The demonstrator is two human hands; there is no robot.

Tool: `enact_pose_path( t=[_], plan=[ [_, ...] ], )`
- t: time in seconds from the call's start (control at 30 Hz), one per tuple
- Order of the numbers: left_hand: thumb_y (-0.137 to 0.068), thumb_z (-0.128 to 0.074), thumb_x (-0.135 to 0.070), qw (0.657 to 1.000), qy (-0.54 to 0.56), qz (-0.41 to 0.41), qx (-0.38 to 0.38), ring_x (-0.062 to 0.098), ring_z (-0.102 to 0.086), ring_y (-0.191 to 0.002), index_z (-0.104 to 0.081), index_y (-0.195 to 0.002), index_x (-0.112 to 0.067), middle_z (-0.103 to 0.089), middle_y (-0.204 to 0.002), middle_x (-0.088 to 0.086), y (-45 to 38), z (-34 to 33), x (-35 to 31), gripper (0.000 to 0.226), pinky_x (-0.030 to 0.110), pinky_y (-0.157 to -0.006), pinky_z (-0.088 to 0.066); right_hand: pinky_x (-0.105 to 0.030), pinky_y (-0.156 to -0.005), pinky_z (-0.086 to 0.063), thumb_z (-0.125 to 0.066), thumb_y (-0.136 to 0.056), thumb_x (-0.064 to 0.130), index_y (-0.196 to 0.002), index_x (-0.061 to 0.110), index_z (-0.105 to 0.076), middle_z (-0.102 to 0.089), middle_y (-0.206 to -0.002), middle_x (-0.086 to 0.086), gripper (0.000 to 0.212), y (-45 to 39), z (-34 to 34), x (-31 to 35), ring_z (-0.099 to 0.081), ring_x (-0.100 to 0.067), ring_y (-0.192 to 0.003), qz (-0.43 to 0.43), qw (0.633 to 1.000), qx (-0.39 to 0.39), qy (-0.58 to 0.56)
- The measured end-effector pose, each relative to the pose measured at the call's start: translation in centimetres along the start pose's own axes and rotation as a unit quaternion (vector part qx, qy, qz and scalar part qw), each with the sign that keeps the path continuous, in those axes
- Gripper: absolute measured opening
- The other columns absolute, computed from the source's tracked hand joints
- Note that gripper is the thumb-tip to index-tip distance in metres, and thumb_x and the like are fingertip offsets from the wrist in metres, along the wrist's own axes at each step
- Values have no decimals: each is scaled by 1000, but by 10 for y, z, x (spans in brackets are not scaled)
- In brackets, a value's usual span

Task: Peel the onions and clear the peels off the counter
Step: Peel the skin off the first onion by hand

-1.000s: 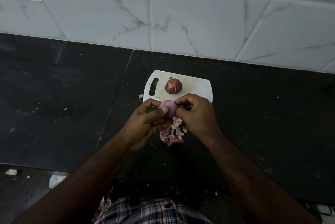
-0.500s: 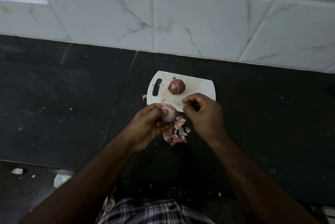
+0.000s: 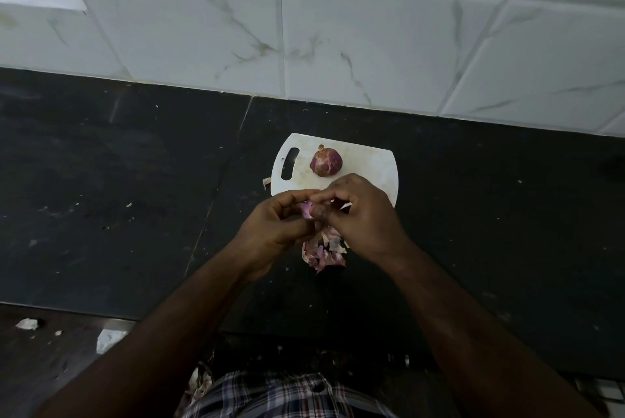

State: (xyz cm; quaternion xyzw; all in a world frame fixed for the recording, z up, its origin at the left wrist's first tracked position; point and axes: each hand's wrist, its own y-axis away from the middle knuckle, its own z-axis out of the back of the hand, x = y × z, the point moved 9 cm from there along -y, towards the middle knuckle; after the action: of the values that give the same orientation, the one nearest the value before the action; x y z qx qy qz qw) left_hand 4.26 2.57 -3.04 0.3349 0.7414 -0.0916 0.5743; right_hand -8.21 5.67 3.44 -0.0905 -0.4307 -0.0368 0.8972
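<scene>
Above the near edge of the white cutting board (image 3: 368, 164), both hands are meeting around a small onion (image 3: 313, 209). The left hand (image 3: 277, 225) is cradling it from the left, its fingers (image 3: 291, 196) curling over the top and its thumb pressing in from below, so only a pale purple patch of the onion is showing between the two hands. The right hand (image 3: 362, 214) is closing on the same onion from the right, its fingers (image 3: 333, 193) bending tightly and pinching at the onion's surface; whether a strip of skin is caught under them cannot be told, as the knuckles are hiding that spot.

Directly beneath the hands, a heap of peels (image 3: 324, 248) is lying on the black table (image 3: 135, 198), just in front of the board. A second onion (image 3: 325, 162), dark red with its dry skin still on, is sitting on the board beside the handle slot. One stray peel scrap (image 3: 266, 182) is lying on the table against the board's left edge. Marbled white wall tiles (image 3: 338, 29) are rising behind the table, and a checked shirt (image 3: 287, 394) is showing at the bottom.
</scene>
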Motion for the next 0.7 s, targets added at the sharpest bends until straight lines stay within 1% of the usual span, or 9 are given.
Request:
enact_pose_path(
  t=[0.07, 0.2, 0.27, 0.33, 0.4, 0.47, 0.53, 0.6, 0.7],
  plan=[
    [-78, -74, 3, 1000, 6, -5, -17, 25, -71, -102, -65, -126, -11, -71, -120, 16, 1, 3, -2, 51, 33, -83, -60, -10, -75, -45, -76, -84, 16, -92, 21, -76, -66, -91, 10, 9, 1, 6, -2, -61, -1, -87, 6, 999, -32, 10],
    [-74, -72, 0, 999, 47, -6, -13, 26, -72, -104, -61, -131, -13, -69, -124, 16, 3, 9, -5, 60, 34, -82, -60, -25, -80, -54, -75, -85, 14, -95, 17, -76, -71, -92, 5, 10, 5, 12, -21, -65, -6, -87, -25, 998, -37, 44],
    [-81, -67, 6, 997, 71, 3, 6, 31, -71, -107, -55, -136, -12, -68, -126, 16, 4, 9, -5, 60, 41, -86, -60, -17, -81, -52, -77, -83, 14, -101, 16, -76, -73, -100, 5, 18, 7, 16, -33, -67, -7, -92, -60, 997, -24, 48],
    [-85, -62, 13, 996, 92, 12, 9, 34, -71, -106, -52, -137, -8, -66, -127, 16, 3, 9, -2, 57, 43, -85, -61, -3, -83, -44, -78, -82, 11, -112, 16, -74, -68, -119, 11, 31, 8, 11, -40, -62, -2, -106, -86, 994, 48, 40],
    [-84, -64, 16, 994, 110, 11, 9, 32, -71, -102, -50, -134, -5, -66, -126, 16, 2, 10, -1, 57, 42, -83, -61, -14, -95, -47, -79, -81, 12, -115, 20, -73, -60, -133, 15, 36, 8, 9, -38, -57, -1, -118, -90, 993, 78, 20],
    [-78, -63, 13, 992, 124, 10, 12, 31, -70, -102, -50, -135, -5, -64, -130, 17, 0, 12, 0, 61, 40, -83, -61, -24, -94, -51, -76, -84, 16, -107, 22, -76, -69, -122, 12, 24, 5, 27, -32, -64, -2, -109, -78, 997, -7, 5],
    [-78, -60, 8, 991, 133, 15, 22, 30, -69, -107, -49, -139, -5, -61, -137, 16, 0, 12, 0, 63, 41, -86, -60, -22, -84, -53, -68, -91, 19, -103, 23, -76, -75, -101, 12, 15, 4, 42, -26, -67, 1, -93, -63, 995, -80, 9],
    [-80, -58, 3, 989, 144, 19, 36, 29, -69, -107, -48, -142, -8, -60, -140, 14, 0, 9, -2, 63, 38, -82, -60, -21, -80, -52, -60, -96, 26, -107, 24, -73, -75, -92, 11, 17, 3, 39, -24, -68, 2, -89, -73, 995, -67, -5],
    [-82, -57, -1, 988, 143, 18, 47, 23, -72, -96, -48, -144, -11, -62, -138, 13, 1, 6, -4, 63, 30, -71, -59, -19, -81, -51, -65, -93, 30, -115, 26, -72, -74, -100, 13, 23, 3, 25, -19, -65, 4, -91, -76, 997, -7, -31]
  ],
)
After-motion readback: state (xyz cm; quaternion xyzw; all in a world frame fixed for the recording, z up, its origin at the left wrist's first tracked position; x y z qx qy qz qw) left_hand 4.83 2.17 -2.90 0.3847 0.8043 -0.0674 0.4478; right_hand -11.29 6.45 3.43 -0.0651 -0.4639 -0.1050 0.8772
